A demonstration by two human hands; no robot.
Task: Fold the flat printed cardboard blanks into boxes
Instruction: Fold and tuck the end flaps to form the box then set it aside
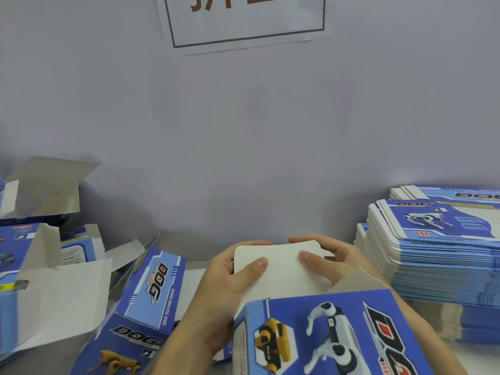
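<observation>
Here your left hand (pixel 232 277) and right hand (pixel 328 259) both pinch the white rounded flap (pixel 281 269) of the blue printed cardboard box (pixel 324 336).

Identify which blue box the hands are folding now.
The box nearest the camera: both hands, left and right, hold its white flap. The box left lies untouched.

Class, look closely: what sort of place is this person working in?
Probably a packing or assembly workstation: a tall stack of flat blanks, folded boxes piled left, and a paper sign on the wall.
</observation>
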